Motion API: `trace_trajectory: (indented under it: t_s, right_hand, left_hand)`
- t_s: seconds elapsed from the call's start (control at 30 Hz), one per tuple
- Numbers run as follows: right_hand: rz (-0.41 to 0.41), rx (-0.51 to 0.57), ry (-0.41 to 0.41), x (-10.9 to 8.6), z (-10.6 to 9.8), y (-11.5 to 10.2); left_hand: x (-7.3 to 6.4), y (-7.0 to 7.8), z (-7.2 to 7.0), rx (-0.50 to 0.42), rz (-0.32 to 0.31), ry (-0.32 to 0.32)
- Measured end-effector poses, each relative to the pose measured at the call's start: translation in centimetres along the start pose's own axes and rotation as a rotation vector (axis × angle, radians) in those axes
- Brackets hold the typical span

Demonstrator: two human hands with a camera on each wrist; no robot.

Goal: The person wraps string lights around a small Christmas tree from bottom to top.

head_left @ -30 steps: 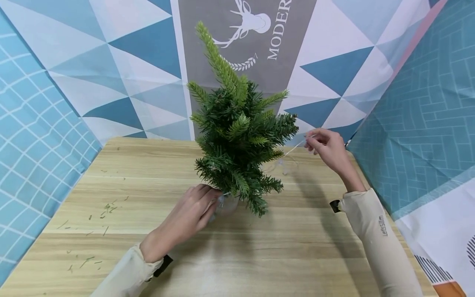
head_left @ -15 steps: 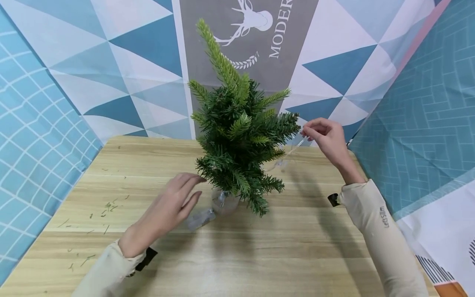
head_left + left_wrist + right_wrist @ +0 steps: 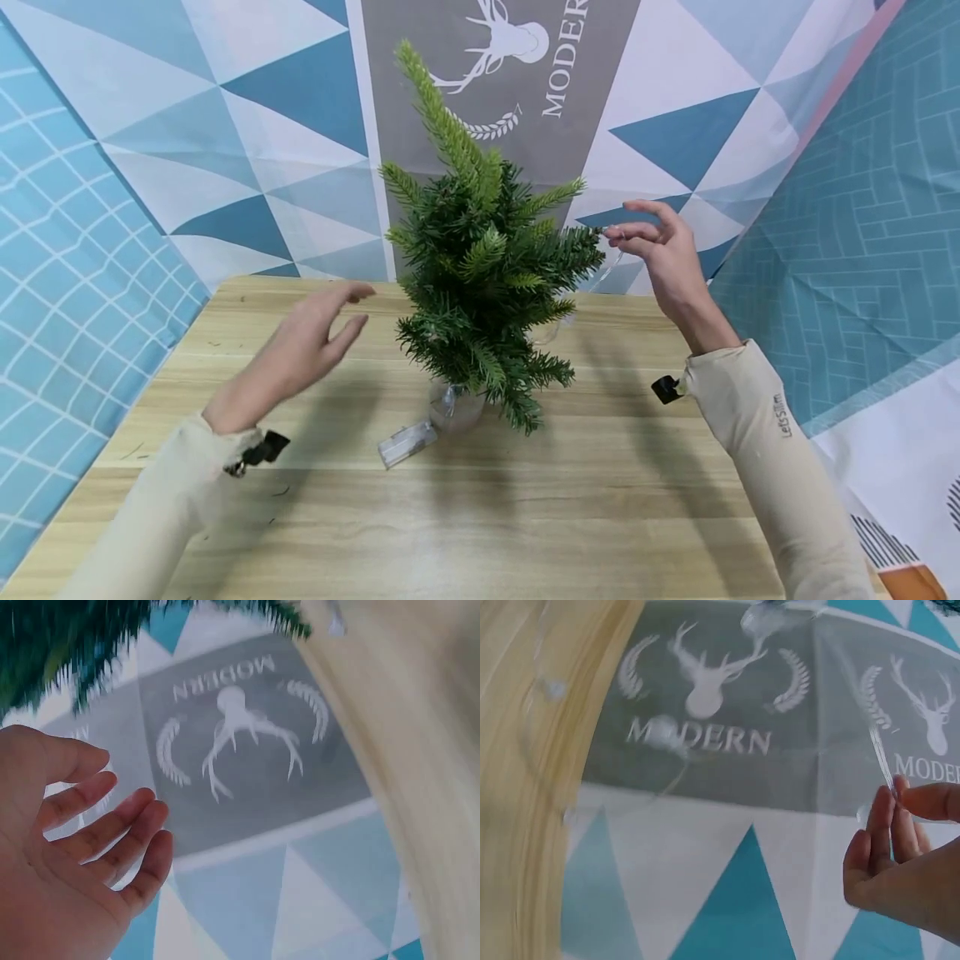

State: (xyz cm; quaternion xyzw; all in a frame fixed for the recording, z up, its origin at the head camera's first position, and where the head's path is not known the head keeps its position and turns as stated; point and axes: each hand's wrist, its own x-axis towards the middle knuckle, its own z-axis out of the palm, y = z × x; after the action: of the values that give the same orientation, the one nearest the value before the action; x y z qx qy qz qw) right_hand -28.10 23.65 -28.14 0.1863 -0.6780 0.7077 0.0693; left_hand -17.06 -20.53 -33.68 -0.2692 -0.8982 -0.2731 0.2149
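A small artificial Christmas tree (image 3: 480, 283) stands on the table, its pale base (image 3: 457, 410) mostly under the lower branches. My left hand (image 3: 300, 346) hovers left of the tree, fingers loosely bent and holding nothing; the left wrist view shows its bare palm (image 3: 82, 862). At the tree's right side my right hand (image 3: 667, 254) pinches a strand of clear string lights (image 3: 881, 754) between thumb and fingers, near a branch tip. More of the strand, with small clear beads, hangs in loops in the right wrist view. A clear battery box (image 3: 407, 443) lies beside the base.
The wooden table (image 3: 600, 517) meets a patterned cloth backdrop (image 3: 300, 167) behind the tree. Blue cloth walls (image 3: 67, 250) rise at both sides. Loose green needle bits (image 3: 281, 492) lie on the left of the table.
My left hand has let go beside the base and moved left and up, leaving the battery box on the table. My right hand has risen with the string lights towards a right-hand branch.
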Motion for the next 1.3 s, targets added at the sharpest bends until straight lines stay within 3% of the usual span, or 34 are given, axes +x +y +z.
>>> trace_trajectory:
  t_s: [0.13,0.27,0.5,0.67,0.8,0.97,1.2,1.3]
  right_hand:
    - [0.103,0.201,0.048,0.6,0.6,-0.9]
    - [0.142,0.308,0.09,1.2,1.2,-1.8]
    - [-0.024,0.381,0.135,2.5,2.5,-3.3]
    - [-0.114,0.375,0.042,3.7,3.5,-4.7]
    - [-0.136,0.344,-0.053,4.8,4.4,-6.1]
    - [-0.155,0.199,-0.08,6.1,5.3,-7.8]
    - [-0.071,-0.031,-0.203,7.2,6.9,-10.0]
    - [-0.066,-0.067,-0.235,7.7,7.9,-10.5]
  left_hand:
    - [2.6,-1.4,-1.9,-0.004,-0.014,0.02]
    - [5.2,-1.5,-4.1,0.005,0.002,0.043]
    - [9.7,0.7,-8.9,0.046,-0.047,0.062]
    - [12.5,2.2,-10.7,-0.011,-0.077,0.07]
    - [14.4,3.0,-11.2,-0.102,-0.125,0.027]
    - [16.6,3.3,-10.9,-0.229,-0.156,-0.069]
    - [19.7,4.1,-9.4,-0.416,-0.23,-0.271]
    - [20.8,4.9,-8.3,-0.503,-0.248,-0.367]
